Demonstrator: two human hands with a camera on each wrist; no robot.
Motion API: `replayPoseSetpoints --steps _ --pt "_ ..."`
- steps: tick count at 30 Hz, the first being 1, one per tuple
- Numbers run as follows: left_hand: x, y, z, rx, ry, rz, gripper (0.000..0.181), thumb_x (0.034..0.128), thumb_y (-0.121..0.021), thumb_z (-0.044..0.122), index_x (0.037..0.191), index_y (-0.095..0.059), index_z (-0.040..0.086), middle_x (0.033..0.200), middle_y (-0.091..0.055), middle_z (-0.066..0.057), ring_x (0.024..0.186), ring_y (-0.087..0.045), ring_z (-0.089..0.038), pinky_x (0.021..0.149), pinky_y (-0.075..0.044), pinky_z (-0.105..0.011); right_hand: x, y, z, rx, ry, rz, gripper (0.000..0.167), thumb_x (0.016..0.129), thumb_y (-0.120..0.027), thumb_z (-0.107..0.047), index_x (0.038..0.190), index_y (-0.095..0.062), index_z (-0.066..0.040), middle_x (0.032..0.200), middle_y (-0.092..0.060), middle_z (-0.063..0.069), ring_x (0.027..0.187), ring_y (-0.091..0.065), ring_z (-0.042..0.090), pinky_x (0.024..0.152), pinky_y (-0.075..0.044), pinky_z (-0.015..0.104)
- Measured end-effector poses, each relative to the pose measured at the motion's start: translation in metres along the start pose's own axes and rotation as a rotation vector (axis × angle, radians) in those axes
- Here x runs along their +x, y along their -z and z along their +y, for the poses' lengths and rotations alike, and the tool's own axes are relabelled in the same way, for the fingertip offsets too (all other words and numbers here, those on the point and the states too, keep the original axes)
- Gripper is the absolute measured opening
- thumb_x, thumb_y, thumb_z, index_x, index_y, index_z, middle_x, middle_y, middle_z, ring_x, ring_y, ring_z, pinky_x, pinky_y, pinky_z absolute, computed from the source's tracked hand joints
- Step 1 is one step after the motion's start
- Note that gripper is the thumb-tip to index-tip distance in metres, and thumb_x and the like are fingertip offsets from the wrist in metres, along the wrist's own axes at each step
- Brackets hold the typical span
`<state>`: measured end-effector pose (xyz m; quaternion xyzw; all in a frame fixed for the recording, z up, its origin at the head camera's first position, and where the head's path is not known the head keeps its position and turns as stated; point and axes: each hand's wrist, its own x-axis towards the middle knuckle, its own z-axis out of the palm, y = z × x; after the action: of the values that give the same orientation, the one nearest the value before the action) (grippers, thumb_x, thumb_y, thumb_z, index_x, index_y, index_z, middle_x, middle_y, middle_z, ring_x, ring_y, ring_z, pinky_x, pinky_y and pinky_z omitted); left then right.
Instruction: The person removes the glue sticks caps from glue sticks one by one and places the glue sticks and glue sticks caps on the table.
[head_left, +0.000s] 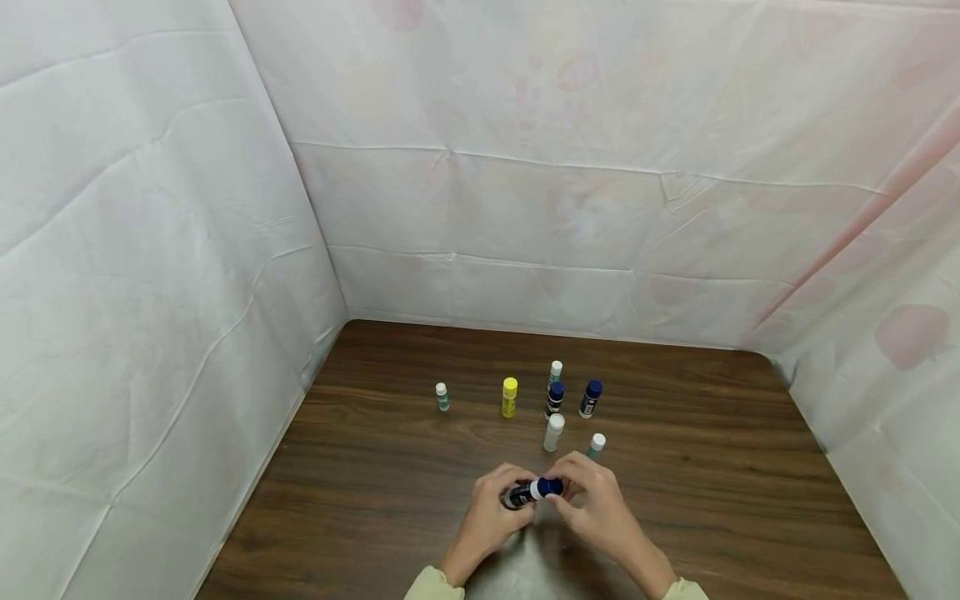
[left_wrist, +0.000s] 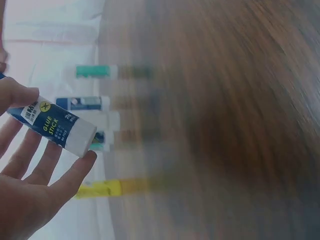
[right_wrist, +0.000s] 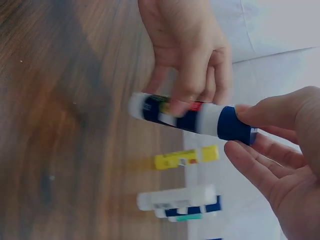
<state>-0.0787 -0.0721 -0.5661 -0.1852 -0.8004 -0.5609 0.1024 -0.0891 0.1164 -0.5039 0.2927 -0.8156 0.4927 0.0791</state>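
A dark blue glue stick (head_left: 522, 495) with a white collar and a dark blue cap (head_left: 551, 487) is held above the table's near part. My left hand (head_left: 491, 512) grips its body, thumb on the label in the left wrist view, where the words on the glue stick (left_wrist: 55, 122) show. The fingers of my right hand (head_left: 596, 504) pinch the cap. In the right wrist view the cap (right_wrist: 235, 125) sits against the white collar, between thumb and fingers of my right hand (right_wrist: 285, 155), while my left hand (right_wrist: 192, 55) holds the body.
Upright on the brown table (head_left: 360, 483) stand a small white-capped stick (head_left: 442, 397), a yellow stick (head_left: 509, 397), two blue-capped sticks (head_left: 555, 400) (head_left: 590, 399), a white stick (head_left: 553, 433) and others with white caps. White cloth walls (head_left: 480, 208) surround the table's back and sides.
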Motion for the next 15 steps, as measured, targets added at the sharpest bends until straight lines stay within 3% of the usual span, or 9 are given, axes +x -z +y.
replayPoseSetpoints --steps 3,7,11,15 --pt "-0.003 0.004 -0.007 -0.01 -0.004 0.021 0.033 0.0701 -0.073 -0.002 0.097 -0.068 0.016 0.092 -0.065 0.003 0.081 -0.062 -0.012 0.061 -0.055 -0.034 0.004 0.006 -0.004 -0.006 0.082 0.032 0.03 0.068 -0.078 0.011 0.089 -0.067 -0.007 0.091 -0.061 0.0 0.066 -0.058 0.01 0.054 -0.052 0.022" --pt "-0.004 0.01 -0.008 -0.014 -0.005 0.043 0.032 0.0711 -0.073 -0.001 0.098 -0.068 0.016 0.092 -0.065 0.002 0.084 -0.062 -0.012 0.06 -0.055 -0.034 0.008 0.011 -0.008 -0.004 0.101 0.019 0.029 0.069 -0.078 0.009 0.09 -0.067 -0.008 0.091 -0.061 0.001 0.065 -0.058 0.01 0.053 -0.052 0.023" --pt "-0.002 0.011 -0.001 -0.019 0.003 0.053 0.031 0.0711 -0.074 -0.005 0.097 -0.068 0.011 0.092 -0.065 -0.003 0.085 -0.064 -0.018 0.062 -0.056 -0.037 0.007 0.011 -0.008 0.004 0.087 0.004 0.028 0.069 -0.077 0.009 0.089 -0.067 -0.008 0.09 -0.061 0.001 0.065 -0.058 0.01 0.053 -0.053 0.024" --pt "0.001 0.015 0.014 -0.029 0.03 0.086 0.031 0.0689 -0.074 -0.009 0.096 -0.068 0.005 0.09 -0.066 -0.008 0.083 -0.064 -0.026 0.061 -0.056 -0.04 0.005 0.01 -0.008 0.0 0.068 0.001 0.029 0.069 -0.077 0.01 0.088 -0.067 -0.009 0.09 -0.06 0.0 0.065 -0.057 0.01 0.052 -0.053 0.024"
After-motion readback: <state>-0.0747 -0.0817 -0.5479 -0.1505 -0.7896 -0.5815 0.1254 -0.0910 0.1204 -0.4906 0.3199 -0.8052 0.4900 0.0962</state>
